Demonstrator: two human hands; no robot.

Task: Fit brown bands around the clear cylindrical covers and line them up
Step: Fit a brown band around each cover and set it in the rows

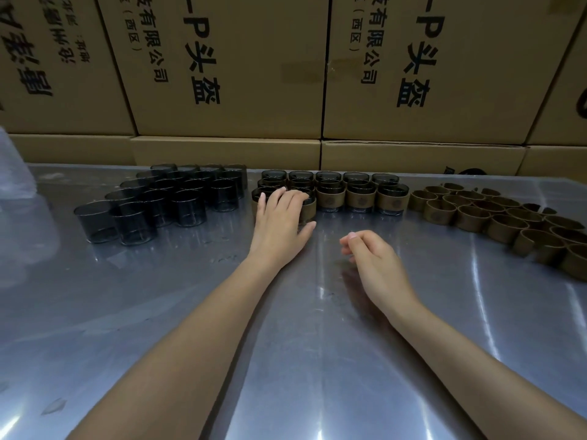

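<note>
— So, what can be read on the cardboard cartons [228, 68] at the back?

— Black Chinese print running sideways. On two of them I can make out "P头盔" in big characters and "有限公司" with "(西区)" in smaller ones. The carton at far left has print too, but it is turned and cut off, so I cannot read it

— And on the metal tabletop [301, 360], going from the left?

— First some clear plastic [19, 192] at the left edge, too blurred to name. Then a cluster of bare clear cylindrical covers [158, 201], smoky grey, standing upright in slanting rows. Beside them are the banded covers [362, 195], lined up in neat rows just in front of the cartons; each brown band carries a small round emblem I cannot read

— The hands?

— The left hand [279, 220] lies over the near left banded cover [306, 208], fingers curled over its top and thumb against its near side, so it hides most of that piece. The right hand [371, 258] hovers over the bare table near the left one, fingers loosely curled, holding nothing

— Anything further right?

— A heap of loose brown bands [495, 214], standing on edge and touching one another, stretching toward the right edge
</note>
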